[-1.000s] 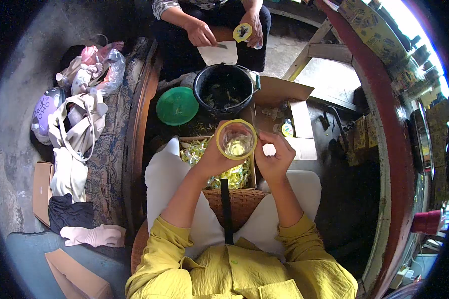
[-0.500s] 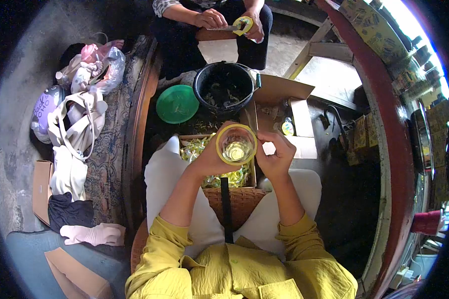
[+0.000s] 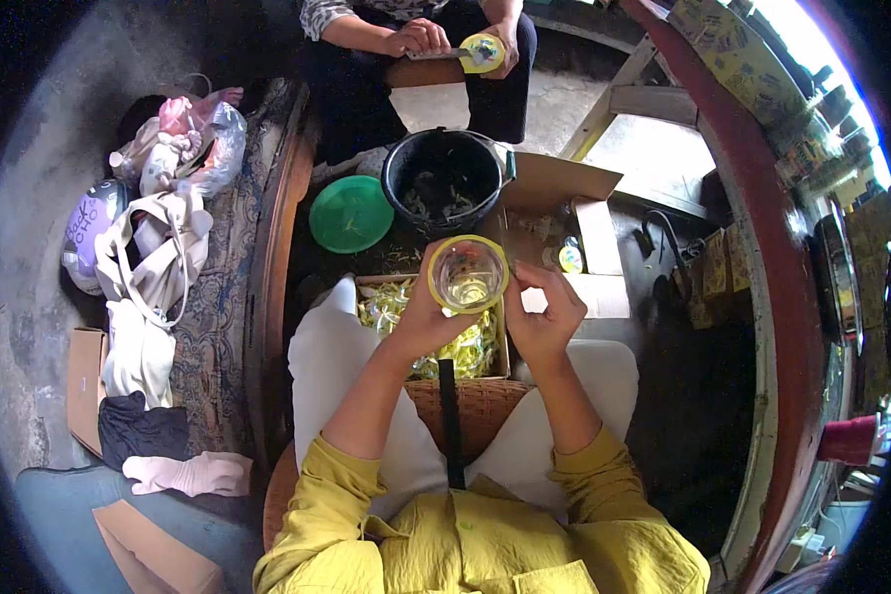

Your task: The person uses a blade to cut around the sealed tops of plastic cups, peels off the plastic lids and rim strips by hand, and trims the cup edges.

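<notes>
A clear plastic cup [image 3: 468, 275] with a yellow rim, its open end facing up, is wrapped in the fingers of my left hand [image 3: 424, 319]. My right hand [image 3: 546, 319] is at the cup's right side, thumb and index finger pinched near the rim; what they hold, if anything, is too small to tell. Below the cup, a cardboard box [image 3: 506, 346] holds many yellow and clear strips. Just beyond my hands stands a black bucket [image 3: 444, 178] with scraps inside.
A green lid [image 3: 350, 214] lies left of the bucket. An open cardboard box [image 3: 598, 238] stands to its right. Opposite, another person's hands [image 3: 421, 38] hold a blade and a yellow-rimmed cup. Bags [image 3: 153, 247] lie at left; a red-brown beam [image 3: 762, 178] runs along the right.
The other person's hand has brought the blade to their cup's rim, and that cup has tilted. My hands and the cup in them stay nearly in place.
</notes>
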A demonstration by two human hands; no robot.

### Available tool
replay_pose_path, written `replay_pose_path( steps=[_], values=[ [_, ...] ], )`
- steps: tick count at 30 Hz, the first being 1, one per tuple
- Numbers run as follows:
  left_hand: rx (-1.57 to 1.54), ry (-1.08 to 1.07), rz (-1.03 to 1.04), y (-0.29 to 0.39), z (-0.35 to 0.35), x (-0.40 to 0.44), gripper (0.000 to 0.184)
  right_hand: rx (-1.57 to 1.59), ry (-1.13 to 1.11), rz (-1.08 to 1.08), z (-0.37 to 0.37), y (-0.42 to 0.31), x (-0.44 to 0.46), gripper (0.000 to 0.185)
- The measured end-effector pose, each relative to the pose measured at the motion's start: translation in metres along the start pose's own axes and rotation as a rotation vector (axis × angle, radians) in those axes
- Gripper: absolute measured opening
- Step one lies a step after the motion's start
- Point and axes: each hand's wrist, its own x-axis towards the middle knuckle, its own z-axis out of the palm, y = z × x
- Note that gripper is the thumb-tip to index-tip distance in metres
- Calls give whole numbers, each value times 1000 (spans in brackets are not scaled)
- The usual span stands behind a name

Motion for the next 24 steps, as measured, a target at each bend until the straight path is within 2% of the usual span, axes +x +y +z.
replay_pose_path(
  steps=[2,5,11,14,17,20,24],
  values=[
    [47,24,43,-2,2,1,64,1,6,-6,1,0,-1,17],
    [58,25,-9,-2,1,3,63,-16,6,-20,1,0,-2,17],
    [65,-65,-36,7,2,2,62,4,8,-22,0,1,0,17],
    [-6,-71,-31,2,-1,2,63,35,-20,-28,-3,3,2,16],
    [-74,-100,-120,6,-5,2,68,65,-51,-7,-5,5,0,15],
    [-33,-156,-27,5,-9,2,67,79,-67,19,-4,5,-2,15],
    [-53,-147,-71,7,-6,0,67,84,-73,23,-5,2,0,14]
  ],
)
